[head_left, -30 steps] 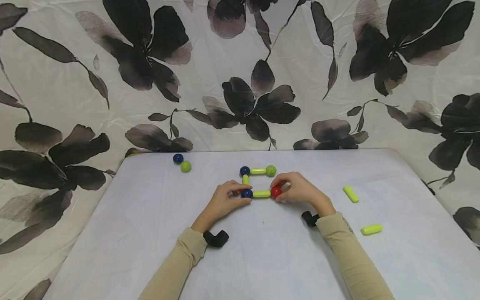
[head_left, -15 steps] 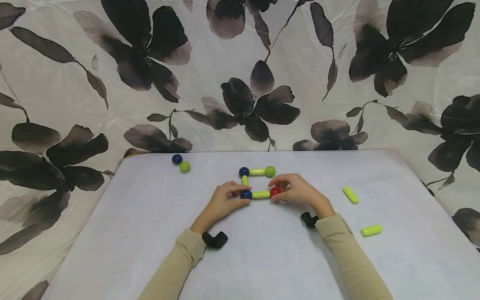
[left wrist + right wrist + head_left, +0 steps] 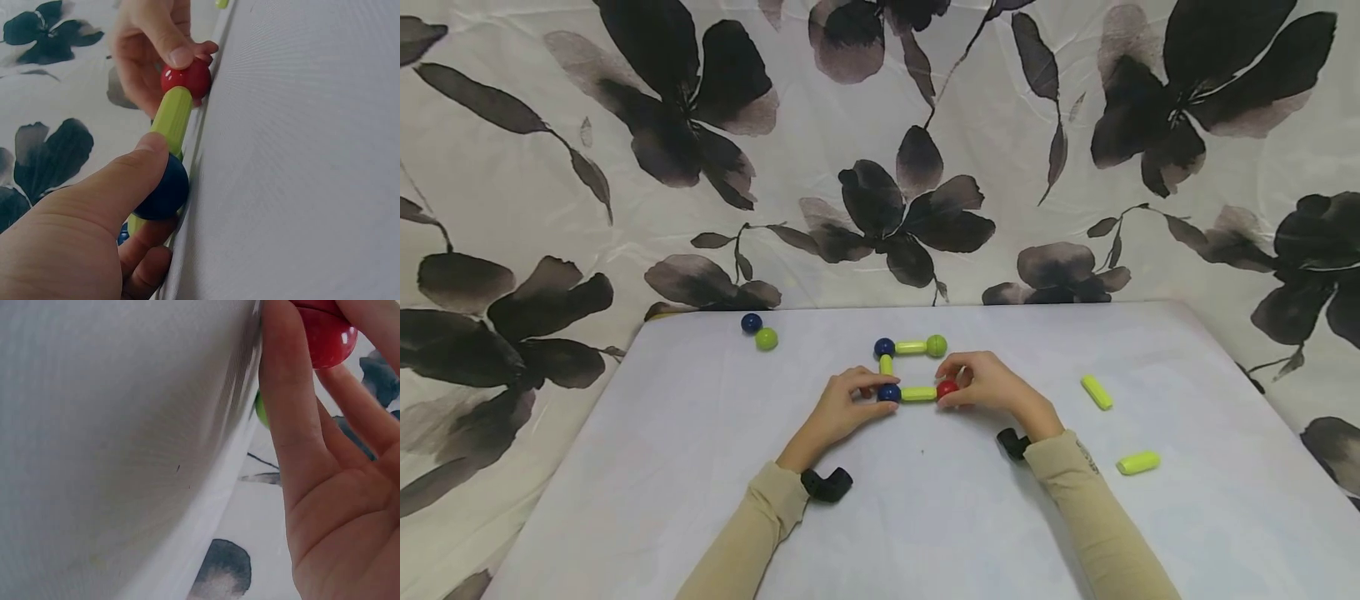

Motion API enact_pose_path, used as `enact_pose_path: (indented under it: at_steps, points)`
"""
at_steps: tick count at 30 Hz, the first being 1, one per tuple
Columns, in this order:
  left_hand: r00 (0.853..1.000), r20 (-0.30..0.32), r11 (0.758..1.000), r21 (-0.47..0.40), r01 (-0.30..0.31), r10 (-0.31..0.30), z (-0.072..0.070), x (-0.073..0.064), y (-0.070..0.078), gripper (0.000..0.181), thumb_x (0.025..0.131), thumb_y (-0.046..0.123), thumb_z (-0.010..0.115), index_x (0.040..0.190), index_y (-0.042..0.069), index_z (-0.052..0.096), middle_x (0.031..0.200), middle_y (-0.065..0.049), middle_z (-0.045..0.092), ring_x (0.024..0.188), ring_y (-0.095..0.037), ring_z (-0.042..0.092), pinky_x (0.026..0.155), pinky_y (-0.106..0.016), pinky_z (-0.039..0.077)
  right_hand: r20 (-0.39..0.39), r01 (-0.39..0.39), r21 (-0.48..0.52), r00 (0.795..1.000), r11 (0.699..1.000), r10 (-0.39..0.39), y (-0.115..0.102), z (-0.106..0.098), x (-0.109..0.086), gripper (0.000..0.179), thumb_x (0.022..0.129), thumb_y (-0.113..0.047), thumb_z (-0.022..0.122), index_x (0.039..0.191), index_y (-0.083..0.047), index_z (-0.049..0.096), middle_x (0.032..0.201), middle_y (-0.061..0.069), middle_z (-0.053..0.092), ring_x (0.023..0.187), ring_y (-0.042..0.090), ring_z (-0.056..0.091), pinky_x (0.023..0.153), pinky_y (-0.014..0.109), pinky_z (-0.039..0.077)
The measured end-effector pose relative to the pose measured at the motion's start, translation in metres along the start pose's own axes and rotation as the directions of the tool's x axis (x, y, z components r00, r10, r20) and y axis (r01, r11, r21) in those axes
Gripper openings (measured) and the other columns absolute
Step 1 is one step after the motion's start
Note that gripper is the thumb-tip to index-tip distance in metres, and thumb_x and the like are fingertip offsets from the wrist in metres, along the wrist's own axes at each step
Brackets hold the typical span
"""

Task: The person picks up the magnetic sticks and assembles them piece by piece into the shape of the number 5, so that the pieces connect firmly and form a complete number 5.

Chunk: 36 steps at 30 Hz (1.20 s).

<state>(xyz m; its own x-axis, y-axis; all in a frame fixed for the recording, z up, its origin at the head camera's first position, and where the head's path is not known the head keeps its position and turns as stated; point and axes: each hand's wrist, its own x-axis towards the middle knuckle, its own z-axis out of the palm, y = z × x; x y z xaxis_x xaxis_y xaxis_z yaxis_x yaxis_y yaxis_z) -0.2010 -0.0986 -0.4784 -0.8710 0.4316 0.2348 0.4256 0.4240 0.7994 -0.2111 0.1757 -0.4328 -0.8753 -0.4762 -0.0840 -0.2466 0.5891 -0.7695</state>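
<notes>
A joined shape of balls and yellow-green rods lies on the white table. In the head view my left hand (image 3: 842,408) pinches its near blue ball (image 3: 889,393) between thumb and fingers. From that ball a rod (image 3: 918,394) runs right to a red ball (image 3: 947,389), which my right hand (image 3: 992,387) holds at its right side. Another rod (image 3: 886,364) leads back to a far blue ball (image 3: 884,348), and a third rod (image 3: 912,347) ends at a green ball (image 3: 936,346). The left wrist view shows my thumb against the blue ball (image 3: 165,194) and the red ball (image 3: 187,78) beyond.
Two loose rods lie right of my right hand, a farther rod (image 3: 1097,392) and a nearer rod (image 3: 1138,463). At the back left sit a loose blue ball (image 3: 751,323) and a loose green ball (image 3: 767,338). A floral cloth (image 3: 820,108) hangs behind the table (image 3: 925,517).
My right hand's fingers have shifted slightly around the red ball. The left hand keeps its hold on the blue ball, and the whole head view has drifted a little.
</notes>
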Motion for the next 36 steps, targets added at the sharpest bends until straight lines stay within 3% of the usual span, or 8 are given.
enact_pose_path:
  at_steps: [4,9,12,31,36]
  points:
    - [1.0,0.004,1.0,0.005,-0.006,0.006,0.0,-0.0013,-0.0009,0.036,0.081,0.022,0.084,0.116,0.018,0.075,0.094,0.005,0.065,0.087,-0.016,0.056,0.078,-0.033,0.044,0.021,0.012,-0.041,1.0,0.999,-0.011,0.0009,0.0001,-0.0013,0.038,0.077,-0.018,0.087,0.111,-0.008,0.074,0.095,0.001,0.067,0.075,0.016,0.057,0.069,0.031,0.048]
    - [1.0,0.007,1.0,0.004,-0.01,0.01,-0.0002,0.0002,-0.0017,0.036,0.081,0.022,0.084,0.116,0.019,0.075,0.093,0.005,0.065,0.086,-0.016,0.055,0.077,-0.033,0.043,0.0,-0.008,-0.009,1.0,1.0,0.008,-0.0005,0.0014,0.0,0.031,0.073,-0.013,0.089,0.098,-0.008,0.072,0.078,0.002,0.066,0.066,0.016,0.059,0.065,0.031,0.05]
    - [1.0,0.006,1.0,0.007,-0.008,0.008,-0.0005,0.0012,-0.0017,0.036,0.081,0.022,0.084,0.115,0.019,0.075,0.092,0.005,0.064,0.086,-0.016,0.054,0.077,-0.033,0.042,-0.014,-0.017,0.007,1.0,1.0,0.017,-0.0024,0.0029,0.0013,0.031,0.071,-0.012,0.09,0.093,-0.008,0.068,0.076,0.002,0.065,0.064,0.015,0.058,0.065,0.03,0.05]
    - [1.0,0.021,1.0,0.003,0.002,-0.002,-0.0009,0.001,-0.0014,0.035,0.082,0.02,0.083,0.115,0.018,0.074,0.094,0.003,0.063,0.087,-0.016,0.053,0.077,-0.033,0.042,-0.021,-0.023,0.017,0.999,1.0,0.023,-0.0047,0.0089,0.0013,0.037,0.075,-0.01,0.087,0.097,-0.007,0.058,0.087,0.005,0.063,0.069,0.017,0.057,0.066,0.031,0.05]
    - [1.0,0.014,0.999,0.036,-0.01,0.01,-0.0017,0.0011,-0.0017,0.034,0.084,0.022,0.082,0.116,0.019,0.073,0.094,0.003,0.062,0.086,-0.016,0.053,0.076,-0.032,0.042,-0.016,-0.048,0.022,0.999,0.999,0.048,-0.0054,0.0085,0.0023,0.041,0.076,-0.013,0.087,0.103,-0.008,0.058,0.097,0.007,0.061,0.073,0.017,0.058,0.068,0.031,0.051]
